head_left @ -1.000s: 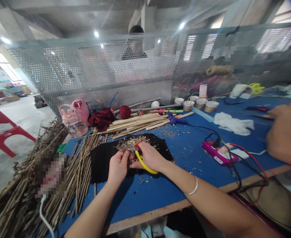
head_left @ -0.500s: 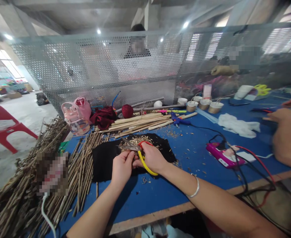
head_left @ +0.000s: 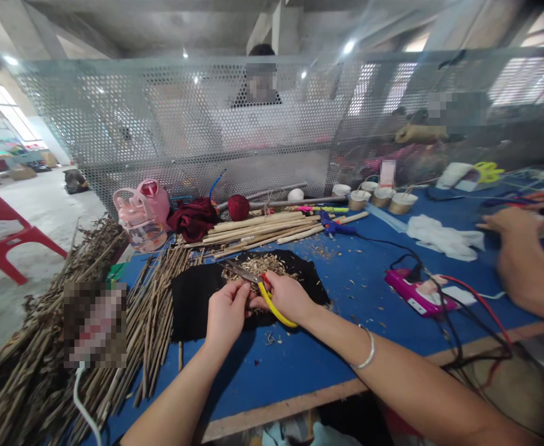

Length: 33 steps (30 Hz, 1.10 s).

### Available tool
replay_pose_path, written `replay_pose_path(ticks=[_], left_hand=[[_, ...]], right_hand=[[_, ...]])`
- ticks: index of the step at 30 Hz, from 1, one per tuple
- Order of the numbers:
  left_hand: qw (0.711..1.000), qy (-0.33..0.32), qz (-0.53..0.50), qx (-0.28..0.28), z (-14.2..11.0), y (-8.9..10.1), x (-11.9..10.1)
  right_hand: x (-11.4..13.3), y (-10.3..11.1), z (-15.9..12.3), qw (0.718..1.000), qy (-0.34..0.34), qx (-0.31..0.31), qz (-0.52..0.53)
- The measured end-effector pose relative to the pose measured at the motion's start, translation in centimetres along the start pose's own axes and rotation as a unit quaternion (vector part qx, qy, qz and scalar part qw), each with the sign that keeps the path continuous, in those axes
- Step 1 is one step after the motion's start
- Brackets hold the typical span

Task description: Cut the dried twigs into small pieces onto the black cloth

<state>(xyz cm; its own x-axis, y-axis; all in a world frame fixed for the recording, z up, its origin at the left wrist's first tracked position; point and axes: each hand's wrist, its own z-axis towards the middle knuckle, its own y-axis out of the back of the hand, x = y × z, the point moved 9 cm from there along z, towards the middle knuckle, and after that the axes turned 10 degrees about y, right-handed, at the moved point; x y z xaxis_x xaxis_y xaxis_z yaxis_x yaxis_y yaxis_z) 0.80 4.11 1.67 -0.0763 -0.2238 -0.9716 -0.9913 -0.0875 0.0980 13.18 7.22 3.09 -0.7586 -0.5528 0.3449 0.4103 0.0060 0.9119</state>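
Note:
My right hand [head_left: 286, 297] is closed around scissors [head_left: 272, 302] with yellow and red handles; their blades point up and left over a black cloth [head_left: 190, 303]. Close beside it, my left hand [head_left: 228, 310] is pinched, thumb against fingers, just below the blades. Whatever it pinches is too small or hidden to make out. A heap of short cut plant pieces [head_left: 272, 265] lies on the cloth, right behind both hands. Left of the cloth, a pile of thin dry stalks [head_left: 153, 328] spreads over the blue table [head_left: 299, 371].
Pale sticks [head_left: 257, 230], a blue glue gun [head_left: 334, 224] and a dark red yarn ball [head_left: 238, 207] lie behind the cloth. On the right are a magenta power strip [head_left: 415, 294] with cables and a co-worker's arm [head_left: 526, 260]. A pink bottle [head_left: 144, 217] stands back left.
My hands stay nearly in place, the scissors still in the right one; the blades look closer together. The co-worker's hand at the right has shifted left.

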Motion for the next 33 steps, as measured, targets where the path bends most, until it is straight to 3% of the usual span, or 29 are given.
replay_pose_path(ticks=[14,21,33], left_hand=[[0.998,-0.027,-0.006,-0.048,-0.2,1.0,-1.2],[0.999,-0.001,-0.04,-0.006,0.0,0.2,-0.3],[0.999,-0.021,-0.023,-0.023,-0.3,0.1,-0.5]], right_hand=[[1.0,0.7,-0.3,0.999,0.03,-0.02,0.027],[0.5,0.5,-0.2,0.998,0.01,-0.027,0.06],[1.2,1.2,0.0,0.994,0.07,-0.086,0.023]])
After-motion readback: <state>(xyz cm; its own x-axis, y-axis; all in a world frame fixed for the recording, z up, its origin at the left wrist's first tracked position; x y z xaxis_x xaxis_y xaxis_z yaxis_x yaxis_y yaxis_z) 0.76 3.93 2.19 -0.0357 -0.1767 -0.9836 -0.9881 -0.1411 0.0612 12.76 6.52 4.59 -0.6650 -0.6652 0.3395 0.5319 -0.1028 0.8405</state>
